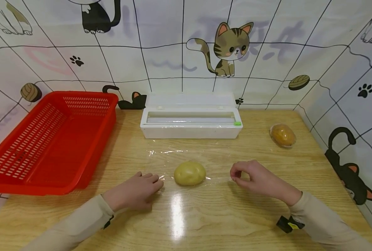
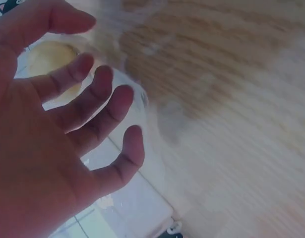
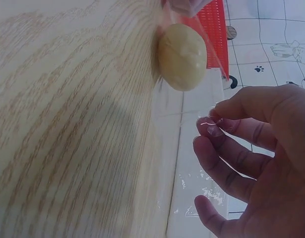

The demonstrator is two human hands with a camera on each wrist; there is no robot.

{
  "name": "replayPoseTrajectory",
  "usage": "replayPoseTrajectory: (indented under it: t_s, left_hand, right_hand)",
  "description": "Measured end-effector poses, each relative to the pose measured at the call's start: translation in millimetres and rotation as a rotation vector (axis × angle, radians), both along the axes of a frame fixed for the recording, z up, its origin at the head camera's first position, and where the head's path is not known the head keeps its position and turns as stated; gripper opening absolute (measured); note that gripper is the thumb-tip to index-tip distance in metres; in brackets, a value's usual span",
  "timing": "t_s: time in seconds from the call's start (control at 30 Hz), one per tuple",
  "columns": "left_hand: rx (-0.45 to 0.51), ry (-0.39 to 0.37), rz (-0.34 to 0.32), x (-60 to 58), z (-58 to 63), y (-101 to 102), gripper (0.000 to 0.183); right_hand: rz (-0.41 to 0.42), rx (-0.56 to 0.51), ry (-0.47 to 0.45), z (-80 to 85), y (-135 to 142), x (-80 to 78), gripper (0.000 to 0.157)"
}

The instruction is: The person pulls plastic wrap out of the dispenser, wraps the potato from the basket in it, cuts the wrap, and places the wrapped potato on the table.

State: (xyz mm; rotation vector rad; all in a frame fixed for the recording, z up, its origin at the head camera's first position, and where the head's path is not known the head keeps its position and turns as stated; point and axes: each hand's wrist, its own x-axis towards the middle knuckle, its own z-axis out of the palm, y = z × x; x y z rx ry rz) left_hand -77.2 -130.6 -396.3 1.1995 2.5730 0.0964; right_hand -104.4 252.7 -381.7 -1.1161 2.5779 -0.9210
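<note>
I see a yellow potato (image 1: 190, 173) and a red basket (image 1: 65, 139). Black lines and cats (image 1: 231, 48) pattern the white backdrop (image 1: 164, 28).

In head view: lit brightly and evenly, apparently from above; rendered sharply. Marked by a vertical glare streak on the tabletop (image 1: 236, 223), small glints on the clear film (image 1: 152, 152), and soft shadows beneath the left hand (image 1: 134, 191) and right hand (image 1: 261, 179). In left wrist view: hazy, bluish, low in contrast, soft throughout. In right wrist view: pale, slightly hazy, faintly shadowed on the tabletop.
</note>
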Motion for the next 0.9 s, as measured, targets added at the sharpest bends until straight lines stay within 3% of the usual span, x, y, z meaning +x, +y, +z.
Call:
replayPoseTrajectory:
  t_s: [0.3, 0.53, 0.73, 0.9]
  left_hand:
    - [0.156, -0.179, 0.037, -0.9, 12.9, -21.3, 0.025]
    - [0.310, -0.201, 0.062, -7.8, 17.1, -33.0, 0.015]
    - [0.448, -0.292, 0.091, -18.3, 11.7, -40.4, 0.016]
    - [0.504, -0.398, 0.140, -25.4, 8.0, -45.7, 0.013]
  right_hand:
    - [0.027, -0.002, -0.026, 2.3, 2.8, -1.5, 0.018]
    - [0.137, -0.089, -0.051, 1.9, 8.7, -7.3, 0.018]
    - [0.128, -0.149, -0.233, -3.7, 15.5, -11.4, 0.011]
    - [0.119, -0.216, -0.368, -13.7, 20.4, -15.1, 0.015]
